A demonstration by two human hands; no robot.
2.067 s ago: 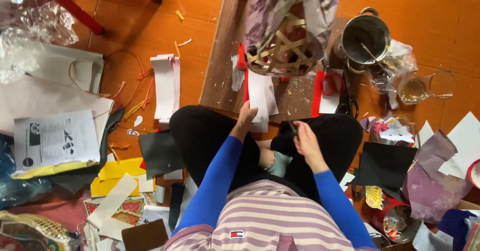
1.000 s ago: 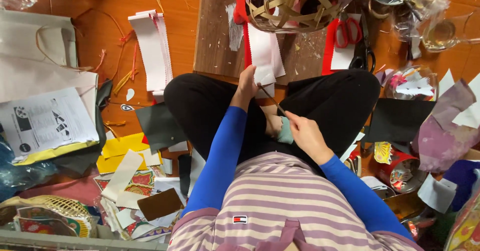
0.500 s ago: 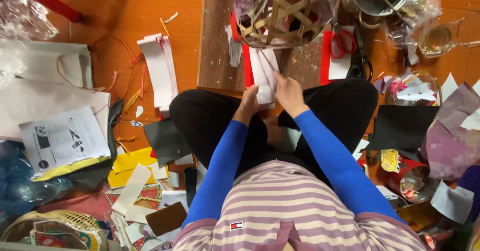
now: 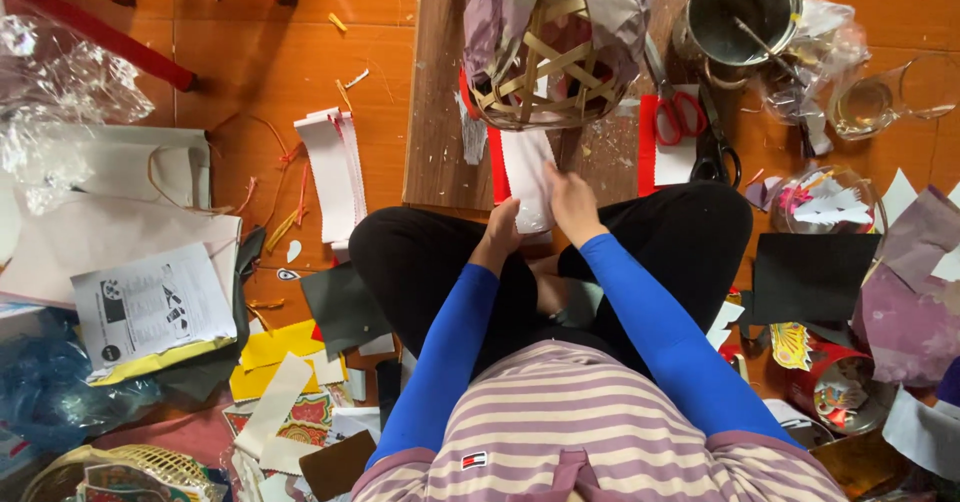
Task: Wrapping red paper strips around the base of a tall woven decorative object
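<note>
Head view: both my hands have moved forward to 12 o'clock; my left hand [image 4: 503, 224] and right hand [image 4: 570, 200] now pinch the white paper sheet [image 4: 527, 177] below the bamboo frame [image 4: 545, 62].

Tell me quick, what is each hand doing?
Left hand: closed on the white paper sheet.
Right hand: pressing on the same sheet; grip cannot be told.

A home craft corner set up on an orange tiled floor [image 4: 300, 52], where a person sits cross-legged. At 12 o'clock a brown wooden work board [image 4: 435, 112] carries a woven bamboo-strip frame [image 4: 545, 77], red-handled scissors [image 4: 680, 112] and a round metal pot [image 4: 740, 7]. Cut paper scraps [image 4: 330, 172] lie at 10 o'clock, purple paper sheets [image 4: 915, 302] at 3 o'clock.
</note>
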